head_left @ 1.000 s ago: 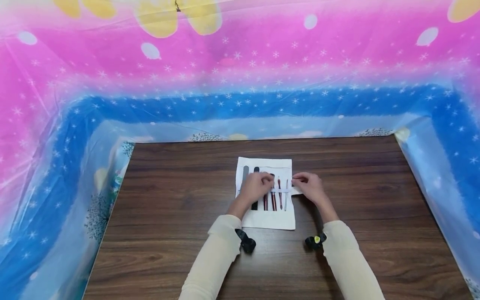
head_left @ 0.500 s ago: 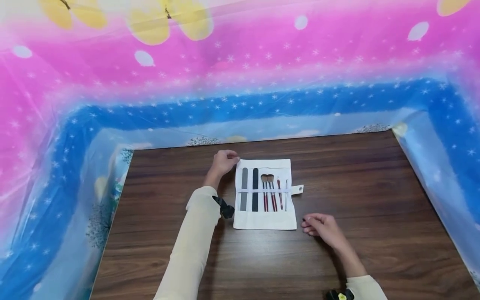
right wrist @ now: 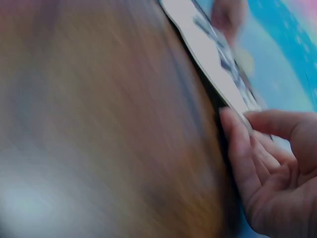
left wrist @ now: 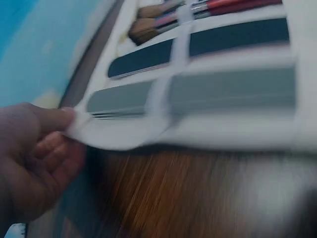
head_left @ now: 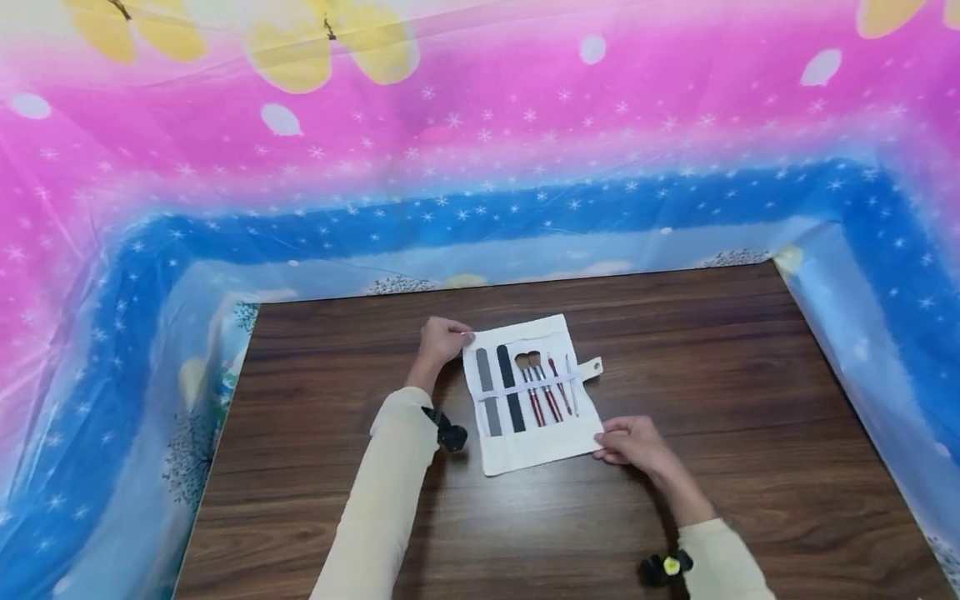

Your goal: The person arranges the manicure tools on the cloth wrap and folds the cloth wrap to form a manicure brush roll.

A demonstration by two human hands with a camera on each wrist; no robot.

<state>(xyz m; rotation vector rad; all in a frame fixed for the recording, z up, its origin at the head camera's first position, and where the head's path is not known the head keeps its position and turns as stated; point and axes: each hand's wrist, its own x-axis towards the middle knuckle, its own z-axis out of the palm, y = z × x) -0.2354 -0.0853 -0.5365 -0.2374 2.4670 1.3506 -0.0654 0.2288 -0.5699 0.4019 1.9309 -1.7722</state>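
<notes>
A white cloth tool roll [head_left: 525,458] lies unfolded and slightly turned on the table. My left hand [head_left: 442,339] pinches its far left corner, which lifts in the left wrist view between thumb and fingers. At the near right corner, my right hand [head_left: 633,442] holds the cloth between thumb and fingertips. Under the roll's white elastic band [left wrist: 161,99] sit a grey flat file [head_left: 487,392], a black flat file [head_left: 510,388], two brushes [head_left: 536,387] with red handles, a small red-handled tool [head_left: 559,385] and a thin metal tool [head_left: 572,387].
A strap [head_left: 591,369] with a snap sticks out from the roll's right side. The dark wood-grain table [head_left: 337,367] extends around it. Patterned pink and blue cloth [head_left: 480,200] hangs behind and beside the table. Both wrists carry small black cameras [head_left: 450,437].
My left hand went from over the brushes to the far left corner. My right hand left the strap side for the near right corner. The roll has turned counterclockwise.
</notes>
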